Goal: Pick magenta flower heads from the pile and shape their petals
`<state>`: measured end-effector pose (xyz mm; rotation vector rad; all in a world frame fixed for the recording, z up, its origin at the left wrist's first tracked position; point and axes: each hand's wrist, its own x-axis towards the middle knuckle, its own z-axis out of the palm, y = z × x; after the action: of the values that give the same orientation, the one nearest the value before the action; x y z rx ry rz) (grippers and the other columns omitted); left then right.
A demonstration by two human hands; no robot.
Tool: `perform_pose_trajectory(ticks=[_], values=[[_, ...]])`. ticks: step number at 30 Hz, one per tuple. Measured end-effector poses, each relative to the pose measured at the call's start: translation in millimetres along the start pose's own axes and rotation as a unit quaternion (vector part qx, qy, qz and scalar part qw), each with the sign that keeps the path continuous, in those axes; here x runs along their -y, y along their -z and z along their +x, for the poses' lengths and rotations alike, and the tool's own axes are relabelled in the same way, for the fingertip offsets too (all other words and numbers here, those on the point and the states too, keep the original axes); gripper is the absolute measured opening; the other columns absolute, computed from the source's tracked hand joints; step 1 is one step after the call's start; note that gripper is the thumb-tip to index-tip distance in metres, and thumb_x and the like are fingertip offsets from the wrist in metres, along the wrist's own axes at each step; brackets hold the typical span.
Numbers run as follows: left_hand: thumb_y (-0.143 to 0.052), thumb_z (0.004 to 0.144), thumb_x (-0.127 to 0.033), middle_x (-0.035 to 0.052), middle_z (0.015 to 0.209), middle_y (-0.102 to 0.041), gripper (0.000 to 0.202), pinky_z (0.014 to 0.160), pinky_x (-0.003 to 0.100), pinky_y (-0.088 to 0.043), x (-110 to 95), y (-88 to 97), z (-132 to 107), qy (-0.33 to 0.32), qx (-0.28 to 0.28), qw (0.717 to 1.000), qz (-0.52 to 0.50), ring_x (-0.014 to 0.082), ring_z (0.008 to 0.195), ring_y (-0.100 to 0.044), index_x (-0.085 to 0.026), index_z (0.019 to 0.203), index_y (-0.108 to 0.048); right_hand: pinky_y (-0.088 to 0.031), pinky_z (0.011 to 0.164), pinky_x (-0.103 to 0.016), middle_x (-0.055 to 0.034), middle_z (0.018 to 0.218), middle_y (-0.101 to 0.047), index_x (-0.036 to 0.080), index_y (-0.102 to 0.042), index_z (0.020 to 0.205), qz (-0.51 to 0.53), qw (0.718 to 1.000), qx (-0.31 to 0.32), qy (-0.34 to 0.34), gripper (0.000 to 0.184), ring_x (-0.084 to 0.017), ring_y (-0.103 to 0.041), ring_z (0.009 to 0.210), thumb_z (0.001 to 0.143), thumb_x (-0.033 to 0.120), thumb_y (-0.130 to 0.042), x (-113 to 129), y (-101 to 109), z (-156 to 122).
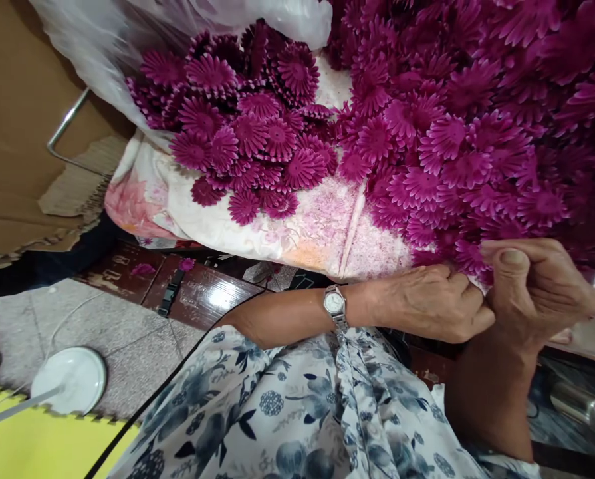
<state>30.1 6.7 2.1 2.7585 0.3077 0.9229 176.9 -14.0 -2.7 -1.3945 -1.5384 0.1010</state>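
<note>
Your left hand [431, 303] and right hand [541, 286] are both clenched, side by side at the near edge of the larger flower heap [449, 136]; whether either grips anything cannot be determined. The smaller flower heap [252, 133] lies left on the cloth [257, 241], beside the plastic bag [92, 53].
</note>
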Motion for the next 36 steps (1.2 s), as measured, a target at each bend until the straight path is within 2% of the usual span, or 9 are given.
perform_pose_trajectory(ticks=[3,5,8,10,13,17,24,31,36], values=[[-0.041,0.085,-0.010,0.0107,0.071,-0.067,0.027,0.056,0.029,-0.038,-2,-1.2,-9,0.071,-0.042,0.990,-0.115,0.0180,0.065,-0.059,-0.013,0.077,-0.067,-0.038,0.055,-0.035,-0.0031,0.066,-0.064,0.029,-0.071,0.078,0.038,0.999,-0.036,0.007,0.013,-0.018,-0.055,0.058,0.080,0.022,-0.060,-1,-3,-1],[-0.043,0.083,-0.009,0.0122,0.089,-0.068,0.025,0.069,0.028,-0.044,-3,-2.0,-16,0.215,-0.126,0.932,-0.263,0.0190,0.081,-0.061,-0.014,0.090,-0.066,-0.038,0.053,-0.032,-0.0014,0.063,-0.062,0.025,-0.070,0.075,0.074,0.996,-0.050,0.017,0.013,-0.016,-0.054,0.056,0.080,0.021,-0.059,0,-4,-3],[-0.045,0.087,-0.020,0.0043,0.086,-0.068,0.022,0.071,0.026,-0.045,-2,-2.2,-24,0.465,-0.301,0.695,-0.458,0.0144,0.078,-0.060,-0.019,0.094,-0.066,-0.041,0.054,-0.028,-0.0001,0.067,-0.062,0.021,-0.066,0.078,0.079,0.997,0.008,0.015,0.008,-0.014,-0.055,0.061,0.081,0.021,-0.059,7,-8,-5],[-0.058,0.081,-0.026,0.0006,0.072,-0.064,0.013,0.062,0.022,-0.043,0,-1.3,-25,0.532,-0.352,0.549,-0.540,0.0106,0.065,-0.055,-0.018,0.083,-0.068,-0.042,0.054,-0.026,0.0005,0.069,-0.061,0.020,-0.063,0.083,0.043,0.996,0.069,0.034,0.004,-0.012,-0.054,0.062,0.079,0.021,-0.063,14,-13,-7],[-0.070,0.071,-0.029,0.0002,0.065,-0.061,0.016,0.060,0.020,-0.042,0,0.7,-24,0.535,-0.348,0.452,-0.623,0.0088,0.060,-0.051,-0.014,0.075,-0.068,-0.043,0.057,-0.025,0.0016,0.068,-0.055,0.020,-0.058,0.085,-0.003,0.989,0.133,0.057,0.011,-0.011,-0.052,0.061,0.078,0.022,-0.066,22,-23,-7],[-0.076,0.064,-0.026,0.0023,0.068,-0.063,0.021,0.062,0.020,-0.044,-5,-0.4,-26,0.526,-0.340,0.411,-0.663,0.0100,0.063,-0.055,-0.012,0.079,-0.070,-0.042,0.057,-0.023,0.0021,0.068,-0.051,0.019,-0.053,0.079,0.008,0.981,0.194,0.026,0.009,-0.010,-0.050,0.062,0.080,0.019,-0.062,19,-35,-5],[-0.076,0.064,-0.025,0.0026,0.073,-0.067,0.021,0.066,0.019,-0.045,-5,-4.0,-25,0.519,-0.358,0.437,-0.641,0.0099,0.069,-0.057,-0.013,0.082,-0.072,-0.044,0.060,-0.022,-0.0003,0.070,-0.054,0.017,-0.055,0.083,0.020,0.985,0.160,0.055,0.008,-0.010,-0.052,0.065,0.085,0.011,-0.052,19,-35,-7],[-0.078,0.061,-0.021,-0.0022,0.058,-0.059,0.016,0.057,0.020,-0.046,1,1.3,-20,0.540,-0.391,0.398,-0.630,0.0079,0.054,-0.054,-0.013,0.070,-0.067,-0.045,0.062,-0.028,-0.0039,0.076,-0.058,0.017,-0.062,0.086,-0.214,0.966,-0.116,0.081,0.006,-0.014,-0.053,0.068,0.082,0.017,-0.057,-13,7,47],[-0.073,0.066,-0.018,0.0021,0.071,-0.065,0.013,0.062,0.022,-0.048,2,1.3,-17,0.534,-0.391,0.376,-0.648,0.0105,0.064,-0.060,-0.012,0.076,-0.068,-0.047,0.068,-0.030,-0.0057,0.090,-0.057,0.018,-0.062,0.099,-0.174,0.983,-0.009,0.051,0.021,-0.014,-0.054,0.072,0.081,0.026,-0.061,-7,9,41]])
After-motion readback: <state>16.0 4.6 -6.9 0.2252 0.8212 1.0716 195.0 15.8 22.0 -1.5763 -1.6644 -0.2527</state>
